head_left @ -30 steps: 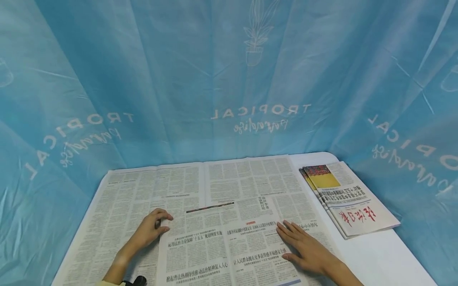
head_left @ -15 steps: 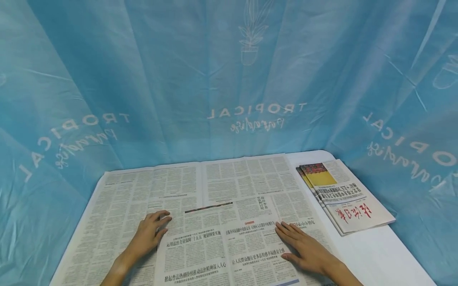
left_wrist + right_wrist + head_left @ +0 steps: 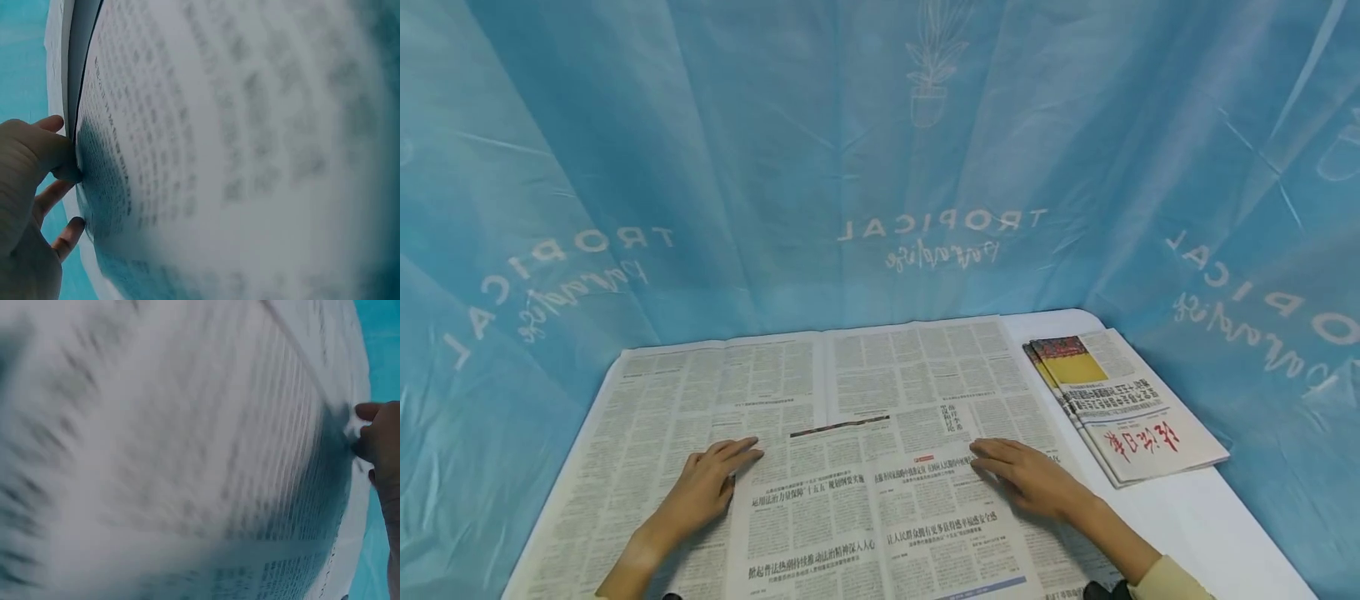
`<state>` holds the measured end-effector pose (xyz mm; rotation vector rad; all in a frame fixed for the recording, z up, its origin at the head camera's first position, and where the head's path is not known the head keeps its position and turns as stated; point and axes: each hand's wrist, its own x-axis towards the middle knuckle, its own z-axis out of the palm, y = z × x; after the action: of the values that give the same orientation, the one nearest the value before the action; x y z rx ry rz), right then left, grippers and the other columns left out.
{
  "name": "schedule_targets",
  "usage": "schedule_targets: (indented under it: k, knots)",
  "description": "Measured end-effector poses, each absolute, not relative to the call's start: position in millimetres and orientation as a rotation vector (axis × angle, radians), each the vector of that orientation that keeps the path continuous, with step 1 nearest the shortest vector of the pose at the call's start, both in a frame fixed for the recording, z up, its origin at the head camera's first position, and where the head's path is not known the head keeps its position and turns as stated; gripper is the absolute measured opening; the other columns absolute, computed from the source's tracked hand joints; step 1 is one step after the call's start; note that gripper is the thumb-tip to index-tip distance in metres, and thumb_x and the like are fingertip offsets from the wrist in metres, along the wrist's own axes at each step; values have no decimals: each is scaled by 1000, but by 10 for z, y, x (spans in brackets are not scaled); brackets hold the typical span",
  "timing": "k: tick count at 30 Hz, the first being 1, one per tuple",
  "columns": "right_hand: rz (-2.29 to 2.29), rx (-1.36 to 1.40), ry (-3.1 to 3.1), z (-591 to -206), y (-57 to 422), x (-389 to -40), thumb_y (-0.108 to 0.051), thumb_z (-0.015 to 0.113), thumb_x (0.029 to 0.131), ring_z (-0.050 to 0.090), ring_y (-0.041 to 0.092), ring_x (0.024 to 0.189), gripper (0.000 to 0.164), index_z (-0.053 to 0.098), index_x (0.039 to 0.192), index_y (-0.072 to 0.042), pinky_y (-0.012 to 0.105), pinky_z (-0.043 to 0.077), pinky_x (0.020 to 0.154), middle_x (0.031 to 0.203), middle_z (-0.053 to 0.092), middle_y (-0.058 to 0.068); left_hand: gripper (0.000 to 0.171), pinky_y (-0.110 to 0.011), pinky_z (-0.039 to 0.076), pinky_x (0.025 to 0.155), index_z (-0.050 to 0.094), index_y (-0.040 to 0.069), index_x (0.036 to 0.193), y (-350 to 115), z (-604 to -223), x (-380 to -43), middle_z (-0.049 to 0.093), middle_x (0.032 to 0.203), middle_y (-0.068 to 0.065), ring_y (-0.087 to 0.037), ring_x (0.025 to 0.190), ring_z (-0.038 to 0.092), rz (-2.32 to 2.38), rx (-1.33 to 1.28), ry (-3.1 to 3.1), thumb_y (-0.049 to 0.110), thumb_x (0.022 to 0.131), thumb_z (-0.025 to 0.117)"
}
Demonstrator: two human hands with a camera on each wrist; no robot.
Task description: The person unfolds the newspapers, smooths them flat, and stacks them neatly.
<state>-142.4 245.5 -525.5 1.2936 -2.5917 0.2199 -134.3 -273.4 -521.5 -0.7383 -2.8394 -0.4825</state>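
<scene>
A newspaper sheet [image 3: 805,533] with Chinese headlines lies spread on top of a larger opened newspaper [image 3: 662,417]. My left hand [image 3: 703,483] is at the left edge of the upper sheet, fingers extended over the paper and thumb lower, by the edge. In the left wrist view, the left hand's fingers [image 3: 69,237] come up to the paper's edge. My right hand [image 3: 1030,479] touches the upper sheet near its top right corner, fingers slightly bent and thumb hidden in the head view. At the paper's far edge, the right hand [image 3: 381,444] shows in the right wrist view.
Folded newspapers [image 3: 1127,417] with red lettering lie stacked on the right of the white table [image 3: 1210,533]. Blue curtains [image 3: 790,167] with printed words hang behind and along both sides of the table.
My right hand has lifted from lying flat on the sheet and shifted up toward its top right corner. The left hand has stayed by the left edge, its fingers straightening.
</scene>
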Motion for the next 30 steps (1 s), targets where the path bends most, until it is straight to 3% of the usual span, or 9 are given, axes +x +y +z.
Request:
schedule_targets:
  k: [4,10,12,17,24,30]
  knots:
    - [105,1356,-2545,-5312,2455,-1585,-3,72,80,52,35,129,59,56,137,-8,46,42,103,144,51,17,53,-53,40,84,63,11,130,-2732,-5208,-1364,56,139,-11,-33,122,54,-402,-762,-2862,-10,82,67]
    - [13,1437,-2537,-5341,2403,-1664,-15,49,102,47,31,134,45,44,147,-9,44,40,107,150,44,14,47,-52,43,83,62,13,130,-2731,-5170,-1378,58,138,-8,-31,120,57,-284,-771,-2862,-3,86,69]
    - [1,1451,-2531,-5340,2384,-1669,-15,52,101,48,32,134,46,44,146,-7,44,41,106,149,45,15,48,-52,45,83,63,13,130,-2739,-5157,-1378,59,137,-7,-30,119,58,-264,-767,-2858,-2,85,71]
    - [6,1452,-2551,-5351,2335,-1666,-8,68,87,49,33,132,62,46,144,-5,44,44,103,147,47,16,53,-50,46,81,63,14,130,-2778,-5163,-1334,60,136,-6,-28,118,58,-255,-763,-2845,-5,81,73]
    - [-25,1439,-2583,-5360,2308,-1657,-8,73,84,48,31,133,67,46,145,-7,42,44,104,148,46,14,65,-49,47,81,61,14,133,-2852,-5223,-1277,58,138,-5,-28,119,58,-222,-798,-2829,-3,73,80]
    - [-21,1409,-2598,-5346,2355,-1616,-12,79,80,48,32,133,74,46,145,-7,43,44,104,149,46,15,63,-51,48,82,59,16,135,-2836,-5207,-1335,57,139,-4,-28,120,57,-211,-843,-2821,3,77,79]
